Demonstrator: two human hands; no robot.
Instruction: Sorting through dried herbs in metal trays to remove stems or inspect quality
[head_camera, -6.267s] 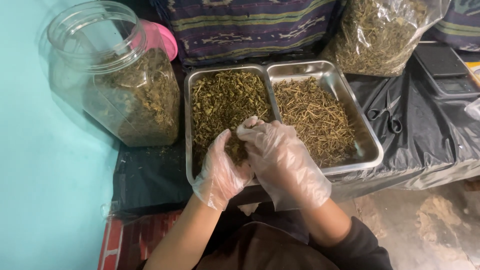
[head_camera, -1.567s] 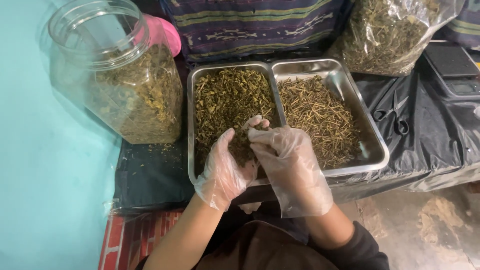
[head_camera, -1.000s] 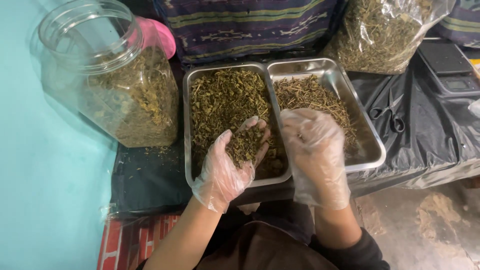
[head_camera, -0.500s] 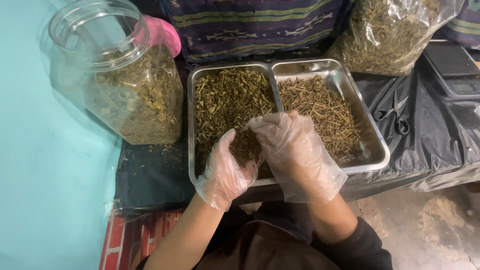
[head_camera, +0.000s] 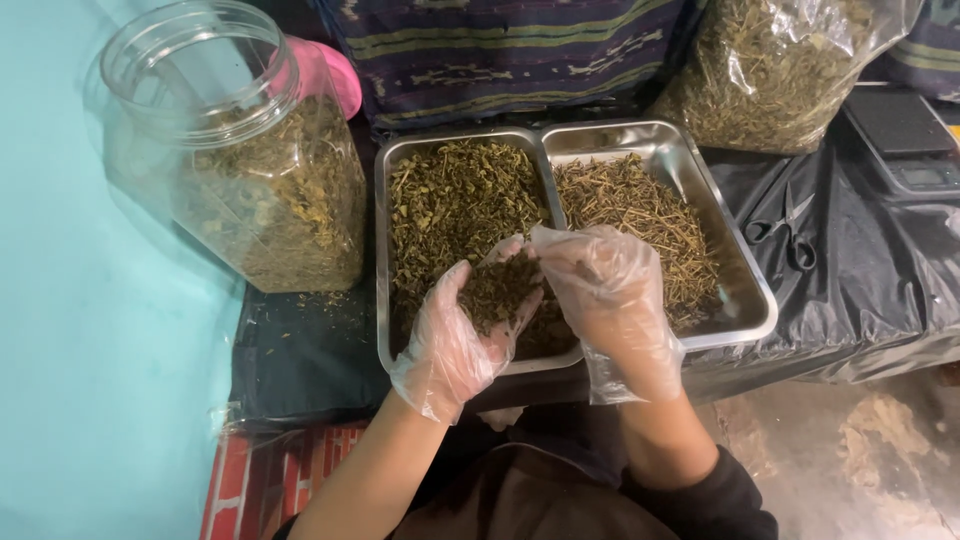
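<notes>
Left hand: the left hand (head_camera: 462, 340), in a thin clear glove, is cupped palm up over the near end of the left tray, its grip half closed around a clump of dried herbs
Right hand: the right hand (head_camera: 612, 300), also in a clear glove, lies palm down with its fingers bent onto the same clump, its grip pinching at the herbs in the other palm
Clump of dried herbs: the clump of dried herbs (head_camera: 497, 290) is dark green and crumbly; it rests in the left palm, between both hands, above the left tray
Left tray: the left tray (head_camera: 384, 250) is a steel pan filled with dark green leafy herbs, touching the right tray along its long side
Right tray: the right tray (head_camera: 745, 270) is a steel pan holding paler, stalky dried stems
Jar: a large clear plastic jar (head_camera: 240, 170) stands open just left of the trays, partly filled with dried leaves, with a pink lid (head_camera: 330, 75) behind it
Bag: a clear plastic bag (head_camera: 780, 65) stuffed with dried plants lies beyond the right tray
Scissors: black-handled scissors (head_camera: 785, 228) lie on black plastic sheet (head_camera: 860, 290) right of the trays
Scale: a dark scale (head_camera: 905, 140) sits at the far right
Table: the trays rest on the table (head_camera: 300, 360), under dark covering
</notes>
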